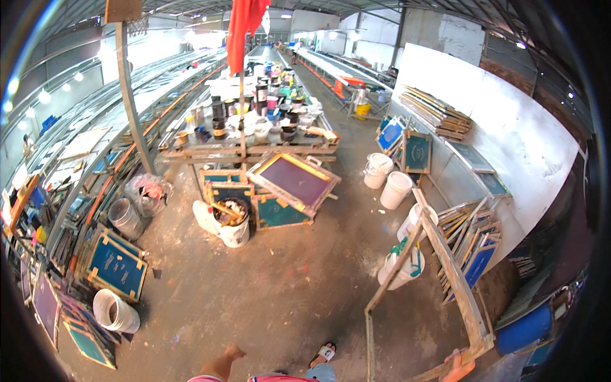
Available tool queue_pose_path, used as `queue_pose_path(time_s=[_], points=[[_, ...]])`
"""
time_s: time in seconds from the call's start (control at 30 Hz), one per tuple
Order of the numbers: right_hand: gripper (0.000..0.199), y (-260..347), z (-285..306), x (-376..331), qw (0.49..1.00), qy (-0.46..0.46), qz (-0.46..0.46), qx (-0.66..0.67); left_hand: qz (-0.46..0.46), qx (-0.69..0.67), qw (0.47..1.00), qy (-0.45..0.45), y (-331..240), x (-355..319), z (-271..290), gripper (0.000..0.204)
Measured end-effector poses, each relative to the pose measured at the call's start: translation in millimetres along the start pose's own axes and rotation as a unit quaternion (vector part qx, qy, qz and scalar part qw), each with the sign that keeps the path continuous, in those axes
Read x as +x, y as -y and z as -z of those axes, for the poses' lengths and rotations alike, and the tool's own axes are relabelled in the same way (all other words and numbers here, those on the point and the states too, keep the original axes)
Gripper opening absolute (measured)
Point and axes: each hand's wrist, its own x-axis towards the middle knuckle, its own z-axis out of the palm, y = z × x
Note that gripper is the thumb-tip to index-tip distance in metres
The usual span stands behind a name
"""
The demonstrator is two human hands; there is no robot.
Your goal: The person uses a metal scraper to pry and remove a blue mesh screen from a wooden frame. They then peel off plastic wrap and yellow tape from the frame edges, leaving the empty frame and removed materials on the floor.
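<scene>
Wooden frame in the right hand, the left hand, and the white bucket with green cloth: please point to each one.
Wooden frame (453,270): head view, on its long right rail.
Left hand (233,351): head view, middle of the hand.
White bucket (400,275): head view, on its side wall.

Person's own body, seen only along the near lower edge of the head view. Left hand (233,351): bare, no glove, no ring or watch visible; forearm bare up to the frame edge. Right hand (456,368): bare too, only partly in view at the near right (cut off by the rim, so the wrist cannot be checked). Clothing: a thin strip of pink-red garment (280,378) at the bottom centre, with a bit of light blue fabric just right of it. Footwear: one open sandal (324,353) with a white strap bearing a dark mark, toes exposed. Other foot not visible.
</scene>
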Motion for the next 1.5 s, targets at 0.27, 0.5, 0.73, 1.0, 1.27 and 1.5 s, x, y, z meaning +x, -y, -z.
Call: queue_pose_path(time_s=[0.27,0.5,0.73,1.0,1.27,1.5], points=[[0.015,-34,-164,177,0.968,0.018,-0.008,0.249,0.075,-0.028,0.995,0.064,-145,72,5,0.048],[0.015,-15,-303,329,0.960,0.111,0.047,0.253,-0.023,-0.185,0.981,-0.051,-348,143,117,0.044],[0.021,-14,-437,481,0.942,0.142,0.042,0.300,-0.116,-0.436,0.872,-0.188,-515,215,287,0.042],[0.041,5,-514,665,0.903,0.162,0.055,0.393,-0.161,-0.467,0.864,-0.101,-711,366,514,0.051],[0.044,-6,-633,836,0.865,0.272,0.139,0.397,-0.377,-0.581,0.712,-0.113,-929,537,859,0.081],[0.063,14,-892,1003,0.852,0.377,0.119,0.343,-0.529,-0.581,0.592,-0.181,-1017,654,1091,0.099]])
